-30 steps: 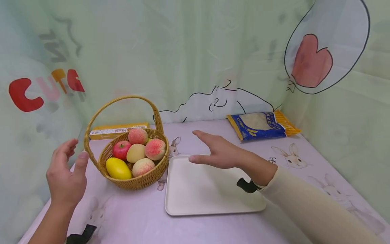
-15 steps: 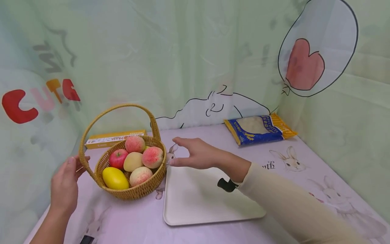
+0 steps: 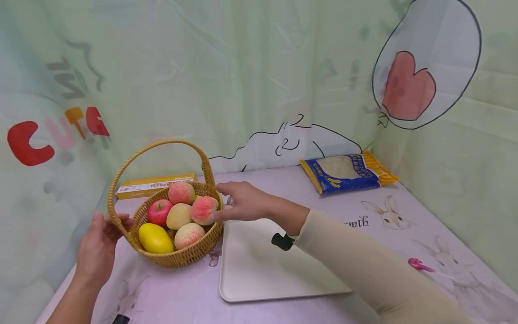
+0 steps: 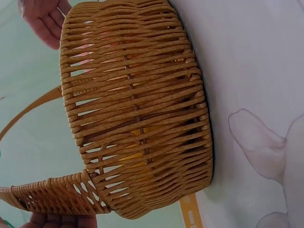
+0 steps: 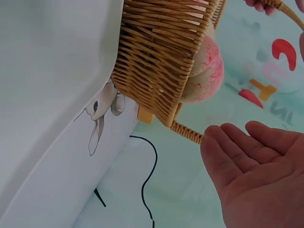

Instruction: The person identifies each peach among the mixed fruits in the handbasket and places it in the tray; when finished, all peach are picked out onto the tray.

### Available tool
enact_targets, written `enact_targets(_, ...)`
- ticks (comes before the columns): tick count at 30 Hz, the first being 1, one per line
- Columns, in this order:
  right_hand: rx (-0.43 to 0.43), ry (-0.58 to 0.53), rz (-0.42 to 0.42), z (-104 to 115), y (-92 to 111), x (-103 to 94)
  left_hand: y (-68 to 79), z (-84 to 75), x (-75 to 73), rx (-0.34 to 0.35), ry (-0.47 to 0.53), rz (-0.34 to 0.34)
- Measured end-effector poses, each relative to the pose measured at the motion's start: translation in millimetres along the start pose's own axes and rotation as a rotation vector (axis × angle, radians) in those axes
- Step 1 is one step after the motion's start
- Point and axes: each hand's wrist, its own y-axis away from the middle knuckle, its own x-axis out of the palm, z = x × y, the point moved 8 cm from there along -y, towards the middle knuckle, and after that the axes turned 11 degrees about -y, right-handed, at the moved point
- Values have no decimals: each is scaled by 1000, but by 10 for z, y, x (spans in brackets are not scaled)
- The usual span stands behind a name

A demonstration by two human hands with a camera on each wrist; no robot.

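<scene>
A wicker basket (image 3: 184, 259) with a tall arched handle (image 3: 117, 180) stands on the cloth at left centre in the head view. In it lie a yellow mango (image 3: 155, 238), a red apple (image 3: 159, 212), a pale round fruit (image 3: 179, 216) and several peaches (image 3: 189, 235). At the basket's left, my left hand (image 3: 96, 249) has its fingers reaching behind the lower handle, thumb apart from it. My right hand (image 3: 248, 202) is at the opposite side, fingers extended, fingertips right by the handle's other foot (image 5: 187, 133) in the right wrist view.
A white tray (image 3: 259, 270) lies right of the basket, under my right forearm. Behind the basket is a yellow pasta box (image 3: 133, 189). A blue and yellow food bag (image 3: 344, 173) lies at the back right. Printed curtains (image 3: 259, 81) enclose the table.
My right hand has moved left from over the tray to the basket's right side. My left hand has moved in to the left foot of the handle. The basket rests in place.
</scene>
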Motion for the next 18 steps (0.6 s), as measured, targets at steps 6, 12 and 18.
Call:
enact_targets(6,29,4,29,-4,-202,127,-21,76,19,-42,28,3)
enact_targets(12,61,8,3,-53,-359,120,-24,102,14,-45,26,11)
enact_targets(18,86,-51,8,-98,-518,60,-35,74,-21,-7,65,31)
